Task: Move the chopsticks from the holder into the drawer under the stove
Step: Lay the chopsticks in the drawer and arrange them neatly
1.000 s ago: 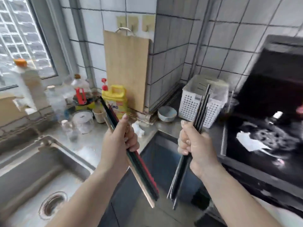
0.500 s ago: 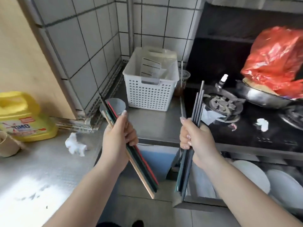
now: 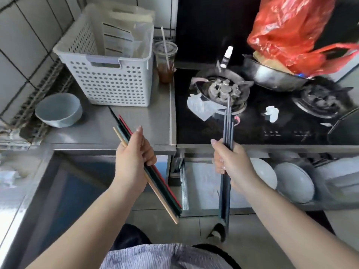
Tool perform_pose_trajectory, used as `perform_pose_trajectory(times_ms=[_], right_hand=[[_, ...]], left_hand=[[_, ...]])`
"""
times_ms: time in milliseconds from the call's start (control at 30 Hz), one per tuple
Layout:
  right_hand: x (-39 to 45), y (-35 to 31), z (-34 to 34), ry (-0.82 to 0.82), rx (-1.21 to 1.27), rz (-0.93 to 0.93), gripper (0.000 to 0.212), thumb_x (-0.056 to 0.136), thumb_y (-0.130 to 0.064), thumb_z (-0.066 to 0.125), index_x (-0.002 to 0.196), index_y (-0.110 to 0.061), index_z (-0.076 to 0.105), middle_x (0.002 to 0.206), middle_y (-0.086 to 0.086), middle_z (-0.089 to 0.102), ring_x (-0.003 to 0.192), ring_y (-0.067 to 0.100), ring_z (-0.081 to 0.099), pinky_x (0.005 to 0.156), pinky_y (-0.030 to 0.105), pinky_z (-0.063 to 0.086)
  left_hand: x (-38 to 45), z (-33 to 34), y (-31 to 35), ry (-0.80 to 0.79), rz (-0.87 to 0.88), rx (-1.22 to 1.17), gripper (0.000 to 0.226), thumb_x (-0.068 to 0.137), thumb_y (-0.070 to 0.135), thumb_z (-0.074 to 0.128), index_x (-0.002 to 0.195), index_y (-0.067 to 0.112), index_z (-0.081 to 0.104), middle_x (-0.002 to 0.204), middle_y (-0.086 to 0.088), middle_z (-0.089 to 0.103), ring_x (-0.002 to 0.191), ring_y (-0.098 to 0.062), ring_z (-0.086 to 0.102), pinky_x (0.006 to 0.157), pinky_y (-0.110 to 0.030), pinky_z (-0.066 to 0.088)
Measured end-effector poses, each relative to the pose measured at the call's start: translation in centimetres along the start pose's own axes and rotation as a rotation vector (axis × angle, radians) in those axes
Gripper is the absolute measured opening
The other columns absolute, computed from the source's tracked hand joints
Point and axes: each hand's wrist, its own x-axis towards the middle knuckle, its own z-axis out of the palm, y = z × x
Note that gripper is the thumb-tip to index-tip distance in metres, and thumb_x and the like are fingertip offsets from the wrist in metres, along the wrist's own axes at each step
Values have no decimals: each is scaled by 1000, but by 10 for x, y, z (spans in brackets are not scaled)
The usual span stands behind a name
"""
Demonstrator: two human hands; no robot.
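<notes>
My left hand [image 3: 133, 162] grips a bundle of mixed chopsticks [image 3: 165, 195], wooden, dark green and red, slanting from upper left to lower right in front of the counter edge. My right hand [image 3: 232, 162] holds a bundle of dark grey chopsticks [image 3: 227, 121] almost upright, tips over the front of the black stove [image 3: 272, 131]. Under the stove the drawer [image 3: 202, 181] stands pulled open, its left part bare and white plates [image 3: 295, 181] standing in its right part. The holder is out of sight.
On the steel counter [image 3: 136, 131] stand a white perforated basket [image 3: 112, 74], a pale blue bowl [image 3: 58, 109] and a plastic cup with a straw [image 3: 165, 61]. A metal bowl with a red bag [image 3: 287, 33] sits on the stove's back. Floor tiles lie below.
The view has swung right and down, from the sink to the stove and the open drawer. Both hands keep their bundles and now hang in front of the drawer.
</notes>
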Motion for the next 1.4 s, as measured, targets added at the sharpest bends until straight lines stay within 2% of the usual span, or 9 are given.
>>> perform_pose_trajectory(times_ms=[100,267,467,767,933,1067,1167,1267,1400], right_hand=[[20,17,-50,-41,-92,16,37,90,-21,53,59,-19,33,45,-7,27,41,11,23,43,26,20],[54,60,-131,-197,-258,48,41,90,-23,53,54,-22,32,40,-12,28,38,10,25,41,24,22],[94,111,-179,-375,-421,71,41,85,-31,54,50,-24,34,42,-12,30,40,11,28,46,27,24],[161,207,-176,-648,-648,70,35,86,-36,54,61,-21,35,56,1,33,43,12,30,47,26,27],[199,256,-157,-688,-672,106,35,85,-37,55,62,-20,35,51,-3,32,41,13,30,47,27,26],[223,285,-139,-714,-670,152,31,86,-36,55,67,-17,40,55,-1,37,44,15,32,45,26,29],[240,306,-131,-713,-665,219,26,87,-35,54,73,-16,44,58,-1,37,46,14,31,43,25,29],[254,323,-125,-679,-596,284,26,88,-33,52,71,-17,41,58,-1,33,47,13,28,44,25,26],[268,338,-127,-622,-593,212,26,86,-35,57,70,-17,47,62,0,42,48,14,34,43,23,31]], left_hand=[[-3,28,-48,113,24,-33,43,94,23,48,55,20,28,41,8,25,34,-7,21,36,-19,20],[-20,75,-141,343,36,-75,44,95,25,46,55,20,27,41,9,23,34,-7,19,37,-19,18],[-28,98,-226,529,13,-106,41,93,27,48,57,22,29,45,8,24,38,-9,20,37,-21,20],[25,79,-332,714,-82,-82,39,92,39,50,61,22,33,47,8,25,38,-10,23,39,-22,24],[65,65,-382,733,-150,-40,38,93,41,47,63,20,34,46,8,28,36,-9,25,36,-21,27],[90,54,-413,749,-208,-1,40,94,38,45,61,18,33,41,8,28,32,-8,25,35,-18,27],[103,44,-435,813,-291,91,40,95,39,43,63,15,36,44,3,34,34,-12,31,39,-21,31],[117,36,-454,866,-350,174,38,93,43,42,78,9,49,54,-3,43,40,-18,38,44,-25,36],[138,38,-463,839,-354,241,48,94,45,40,103,1,59,62,-5,49,43,-21,44,50,-28,41]])
